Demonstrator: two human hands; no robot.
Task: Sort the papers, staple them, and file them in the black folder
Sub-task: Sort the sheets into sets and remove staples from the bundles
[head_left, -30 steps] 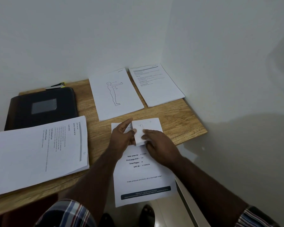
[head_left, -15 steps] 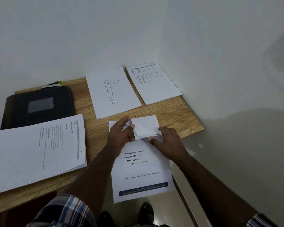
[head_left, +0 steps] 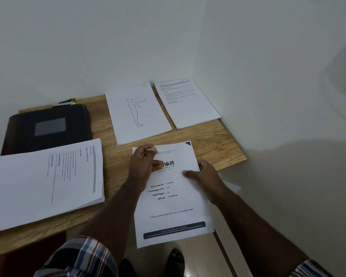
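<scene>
We see bare wooden table [head_left: 214, 140] between the figure sheet [head_left: 137, 114] and the cover sheet [head_left: 174, 196]; the thick stack [head_left: 42, 180] and black folder [head_left: 48, 128] crowd the left.

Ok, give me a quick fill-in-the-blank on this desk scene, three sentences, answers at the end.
1. The folder lying closed at the back left of the table is ____ in colour.
2. The sheet with the standing figure shows the figure holding one ____ straight out.
3. The left hand and right hand both hold the ____ sheet.

Missing words: black; arm; cover
</scene>
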